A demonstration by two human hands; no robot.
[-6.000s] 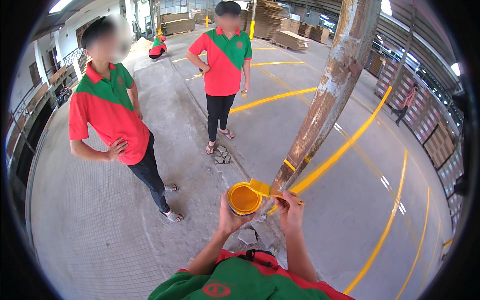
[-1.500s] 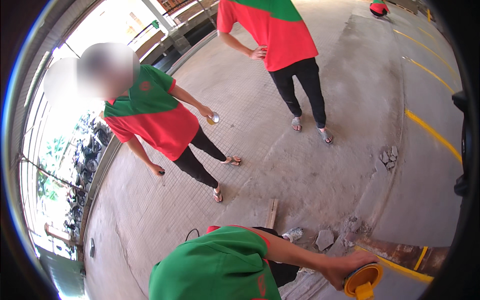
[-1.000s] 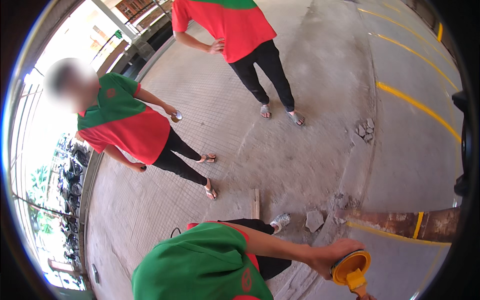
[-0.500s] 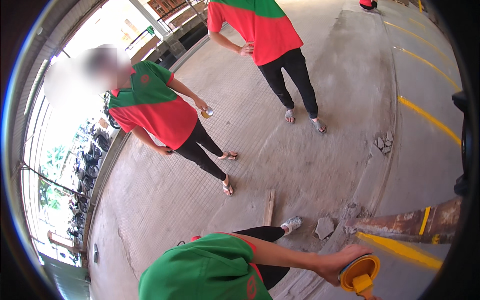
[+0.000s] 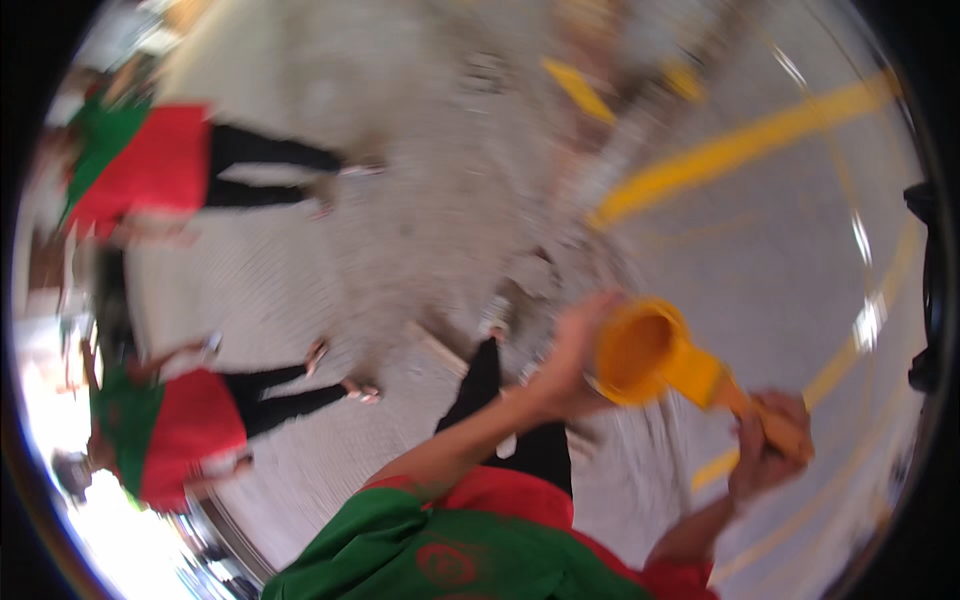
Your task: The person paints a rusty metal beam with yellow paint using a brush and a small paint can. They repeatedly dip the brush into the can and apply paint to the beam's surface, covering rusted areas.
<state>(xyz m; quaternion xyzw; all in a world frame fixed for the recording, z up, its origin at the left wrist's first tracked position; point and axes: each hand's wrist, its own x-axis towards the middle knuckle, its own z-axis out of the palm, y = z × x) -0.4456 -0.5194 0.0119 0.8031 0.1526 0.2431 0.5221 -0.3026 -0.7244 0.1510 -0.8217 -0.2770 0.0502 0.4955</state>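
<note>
I see the left hand (image 5: pixel 572 362) clamped round the side of a round, yellow-rimmed paint can (image 5: pixel 622 335) above the grey concrete floor (image 5: pixel 765 290). The right hand (image 5: pixel 766 447) grips an orange-handled, yellow-headed flat paintbrush (image 5: pixel 733 395); its head overlaps the can's rim, contact too blurred to tell.

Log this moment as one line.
left hand: holds round yellow-rimmed can; right hand: grips orange-handled yellow-bristled flat paintbrush; paintbrush head: at can's rim; image: motion-blurred
</note>
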